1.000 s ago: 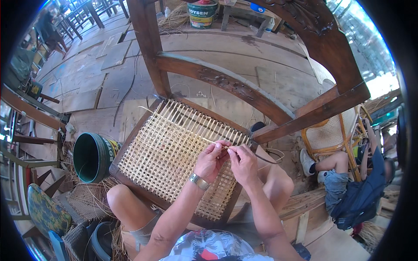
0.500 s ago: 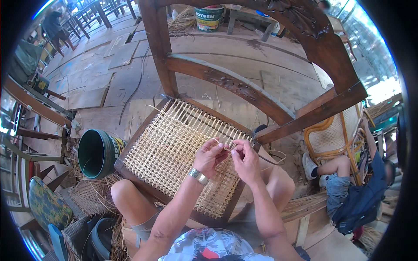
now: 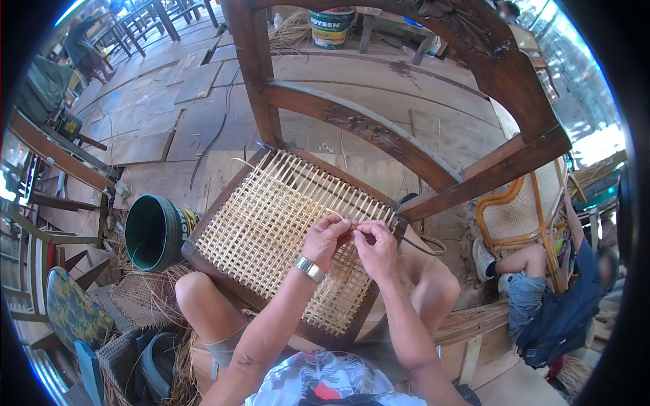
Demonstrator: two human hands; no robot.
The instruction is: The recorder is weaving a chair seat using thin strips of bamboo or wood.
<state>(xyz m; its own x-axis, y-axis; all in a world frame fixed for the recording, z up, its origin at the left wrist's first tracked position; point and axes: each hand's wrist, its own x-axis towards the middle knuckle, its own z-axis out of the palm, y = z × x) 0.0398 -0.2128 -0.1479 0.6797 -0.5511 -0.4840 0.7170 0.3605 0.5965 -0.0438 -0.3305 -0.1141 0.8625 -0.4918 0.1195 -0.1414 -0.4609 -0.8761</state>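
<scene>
A wooden chair frame (image 3: pixel 271 122) with a carved back leans across my lap, its seat woven with pale cane (image 3: pixel 271 223). Over the right part of the weave, my left hand (image 3: pixel 325 242) is closed, thumb and fingers pinching a thin cane strand (image 3: pixel 335 214). Close against it, my right hand (image 3: pixel 376 249) is also closed, its fingertips pinched on the same strand. The exact grip is partly hidden by the fingers. Toward the chair back the seat shows strands in one direction with open gaps. A loose cane end (image 3: pixel 242 161) sticks out at the seat's far left corner.
A dark green bucket (image 3: pixel 150 233) lies tilted left of the seat, near loose cane scraps. Another bucket (image 3: pixel 330 28) stands at the far side. At right, a person (image 3: pixel 558 304) sits by a rattan chair (image 3: pixel 521 210). A camouflage-patterned cushion (image 3: pixel 76 308) is at lower left.
My right hand has moved slightly left, bringing its fingertips against those of my left hand. The whole view has shifted a little; the chair stays in place on my lap.
</scene>
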